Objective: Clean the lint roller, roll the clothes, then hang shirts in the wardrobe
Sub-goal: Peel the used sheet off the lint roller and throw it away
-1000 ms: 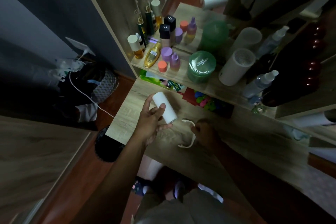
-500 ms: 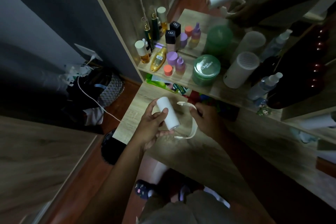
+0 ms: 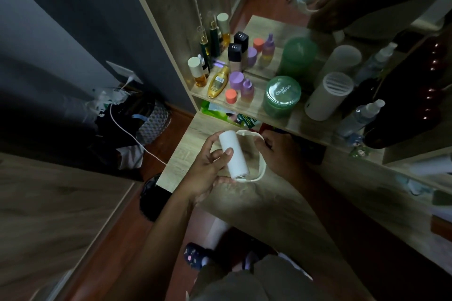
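1. Head view, the task's thing: the lint roller (image 3: pixel 233 155) is near the middle of the frame, held above the wooden tabletop (image 3: pixel 281 208). It is a white cylinder, tilted, with its upper end between 11 and 12 o'clock and its lower end toward 5 o'clock.
2. The cream handle loop (image 3: pixel 262 161) arcs round the roller's 3 o'clock side. Its lower tip meets the roller's bottom end and its upper tip lies just beside the top end.
3. The left hand (image 3: pixel 208 168) comes in from 7 o'clock. Its fingers are curled round the back of the roller and the thumb is pressed across the front, so it grips the roller firmly.
4. The right hand (image 3: pixel 278 151) is at the roller's 3 o'clock. Its fingers are bent and pinch the handle loop near the upper bend.
5. A shelf (image 3: pixel 259 112) lies at 1 o'clock from the hands. It carries a golden bottle (image 3: pixel 217 82), purple- and coral-capped bottles, a green jar (image 3: pixel 282 95), a white grilled cylinder (image 3: pixel 329 95) and a clear spray bottle (image 3: pixel 359 117).
6. At 9 o'clock, on the reddish floor, a patterned bag (image 3: pixel 152 121) stands with a white cable (image 3: pixel 132 137) trailing past it.
7. At 6 o'clock is a dark slipper (image 3: pixel 194 253), beside the person's knees.
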Motion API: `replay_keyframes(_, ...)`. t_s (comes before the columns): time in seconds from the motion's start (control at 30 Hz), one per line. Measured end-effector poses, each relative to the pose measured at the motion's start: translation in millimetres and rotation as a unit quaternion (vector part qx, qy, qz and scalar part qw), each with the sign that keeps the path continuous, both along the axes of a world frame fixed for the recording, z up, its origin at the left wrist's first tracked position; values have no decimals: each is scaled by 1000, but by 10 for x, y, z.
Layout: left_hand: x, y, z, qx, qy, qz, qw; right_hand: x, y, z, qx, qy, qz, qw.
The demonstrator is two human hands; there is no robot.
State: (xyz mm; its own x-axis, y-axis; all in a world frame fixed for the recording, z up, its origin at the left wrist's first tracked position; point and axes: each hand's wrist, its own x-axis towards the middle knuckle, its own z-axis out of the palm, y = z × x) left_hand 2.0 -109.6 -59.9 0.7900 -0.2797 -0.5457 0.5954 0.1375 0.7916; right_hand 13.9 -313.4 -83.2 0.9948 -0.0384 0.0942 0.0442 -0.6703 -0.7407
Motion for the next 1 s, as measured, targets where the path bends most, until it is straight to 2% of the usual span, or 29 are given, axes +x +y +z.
replay_keyframes(0.7,93,124,121,18,-14,-28,999,113,91,14,-32,53,-11,998)
replay_keyframes(1.0,30,165,230,46,1,-120,992,-59,164,97,-15,106,11,994)
